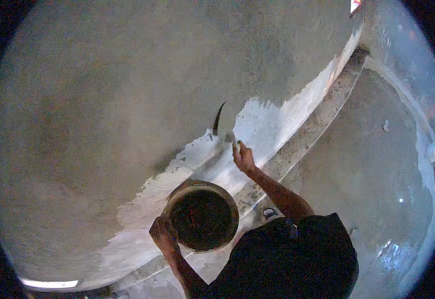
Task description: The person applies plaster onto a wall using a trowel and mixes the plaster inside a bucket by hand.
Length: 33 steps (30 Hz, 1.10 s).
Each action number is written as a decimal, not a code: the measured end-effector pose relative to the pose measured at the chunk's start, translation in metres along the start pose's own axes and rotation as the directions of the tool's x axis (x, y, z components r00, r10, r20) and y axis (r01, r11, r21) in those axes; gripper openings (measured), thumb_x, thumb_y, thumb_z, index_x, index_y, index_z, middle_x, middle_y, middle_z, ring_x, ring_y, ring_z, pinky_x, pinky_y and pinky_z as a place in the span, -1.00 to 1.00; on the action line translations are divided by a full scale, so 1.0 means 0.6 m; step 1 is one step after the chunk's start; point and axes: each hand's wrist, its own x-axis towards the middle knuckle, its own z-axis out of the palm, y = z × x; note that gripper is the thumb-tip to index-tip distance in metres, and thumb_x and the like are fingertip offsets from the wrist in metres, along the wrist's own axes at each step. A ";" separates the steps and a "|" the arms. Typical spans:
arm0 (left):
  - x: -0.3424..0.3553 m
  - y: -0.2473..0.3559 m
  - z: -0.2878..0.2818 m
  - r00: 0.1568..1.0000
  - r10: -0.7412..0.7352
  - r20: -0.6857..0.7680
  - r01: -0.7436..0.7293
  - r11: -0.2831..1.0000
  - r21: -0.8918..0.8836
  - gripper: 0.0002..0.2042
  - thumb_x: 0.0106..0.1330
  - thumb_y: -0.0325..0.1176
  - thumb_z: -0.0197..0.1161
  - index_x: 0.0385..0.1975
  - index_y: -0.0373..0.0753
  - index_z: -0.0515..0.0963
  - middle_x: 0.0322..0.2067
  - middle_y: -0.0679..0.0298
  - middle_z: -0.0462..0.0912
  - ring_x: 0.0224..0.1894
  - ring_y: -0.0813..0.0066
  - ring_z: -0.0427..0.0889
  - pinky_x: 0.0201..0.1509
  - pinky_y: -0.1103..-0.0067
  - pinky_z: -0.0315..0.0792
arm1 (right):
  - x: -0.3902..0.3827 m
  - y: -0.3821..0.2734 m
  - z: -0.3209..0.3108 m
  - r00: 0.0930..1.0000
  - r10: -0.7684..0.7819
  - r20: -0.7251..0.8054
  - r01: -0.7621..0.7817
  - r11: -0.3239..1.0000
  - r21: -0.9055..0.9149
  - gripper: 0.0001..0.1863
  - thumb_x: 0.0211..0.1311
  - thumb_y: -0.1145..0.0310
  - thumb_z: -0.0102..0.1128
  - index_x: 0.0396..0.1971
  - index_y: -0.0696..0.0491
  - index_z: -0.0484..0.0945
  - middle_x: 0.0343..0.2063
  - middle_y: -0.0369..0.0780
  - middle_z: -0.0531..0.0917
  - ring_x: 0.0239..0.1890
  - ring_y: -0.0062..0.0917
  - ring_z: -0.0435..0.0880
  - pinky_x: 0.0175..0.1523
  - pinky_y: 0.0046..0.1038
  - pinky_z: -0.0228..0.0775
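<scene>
My left hand (pixel 163 235) is closed on the left side of a round bucket (pixel 232 212), which I hold out from the wall. The bucket's inside is dark, so its contents cannot be made out. Farther up, my right hand (pixel 243 157) is closed round a short hand tool (pixel 230 137) with a greyish end near the wall; its exact kind is unclear. Just beyond that end, a dark, curved, pointed shape (pixel 218 119) shows against the wall. A ragged-edged white coat (pixel 255 124) covers the lower band of the grey wall (pixel 142 84) around the tool.
A low concrete ledge (pixel 297 144) runs along the wall's foot. The grey floor (pixel 352 149) lies to the right, with a small pale scrap (pixel 386 125) on it. My foot (pixel 270 213) shows beside the ledge. Another wall (pixel 402 45) rises at the far right.
</scene>
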 end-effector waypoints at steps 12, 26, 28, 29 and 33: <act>0.008 -0.003 -0.007 0.999 0.026 0.045 -0.032 0.991 0.128 -0.66 0.17 -0.17 -0.01 -0.73 -0.27 0.29 -0.76 0.43 0.21 -0.65 0.66 0.12 -0.61 0.63 0.00 | -0.037 -0.050 -0.073 0.989 0.048 0.143 -0.057 0.997 0.060 -0.59 0.15 0.22 -0.04 -0.35 0.38 0.38 -0.91 -0.12 0.32 -0.88 -0.55 0.29 -0.74 -0.45 0.06; 0.017 -0.016 -0.016 0.970 0.239 0.045 -0.240 0.913 0.329 -0.69 0.15 -0.21 -0.01 -0.72 -0.30 0.30 -0.75 0.40 0.24 -0.66 0.62 0.15 -0.60 0.58 0.05 | -0.111 -0.003 0.005 0.987 -0.053 0.149 0.071 0.990 -0.124 -0.67 0.12 0.30 0.00 -0.30 0.31 0.34 -0.90 -0.01 0.33 -0.82 -0.17 0.40 -0.72 -0.29 0.15; 0.015 -0.022 -0.022 0.967 0.251 0.050 -0.255 0.942 0.217 -0.69 0.15 -0.23 -0.01 -0.73 -0.30 0.29 -0.76 0.40 0.23 -0.66 0.62 0.15 -0.61 0.59 0.05 | -0.121 -0.007 -0.010 0.989 -0.081 0.127 0.096 0.988 -0.118 -0.66 0.12 0.29 0.00 -0.30 0.31 0.34 -0.89 -0.02 0.35 -0.83 -0.24 0.41 -0.73 -0.31 0.15; 0.014 -0.023 -0.022 0.967 0.250 0.050 -0.255 0.942 0.218 -0.69 0.15 -0.23 -0.01 -0.73 -0.30 0.29 -0.76 0.40 0.23 -0.66 0.62 0.15 -0.61 0.59 0.05 | -0.124 -0.007 -0.020 0.988 -0.113 0.105 0.125 0.985 -0.116 -0.66 0.13 0.28 -0.01 -0.30 0.31 0.34 -0.88 -0.04 0.36 -0.84 -0.31 0.42 -0.73 -0.33 0.16; 0.011 -0.034 -0.029 0.989 0.148 0.031 -0.151 0.956 0.250 -0.68 0.16 -0.22 -0.02 -0.72 -0.32 0.29 -0.77 0.36 0.24 -0.66 0.61 0.17 -0.61 0.59 0.06 | -0.050 0.009 -0.036 0.991 0.132 0.015 -0.132 0.991 0.018 -0.61 0.18 0.21 -0.07 -0.27 0.32 0.33 -0.87 -0.19 0.39 -0.86 -0.58 0.36 -0.78 -0.46 0.13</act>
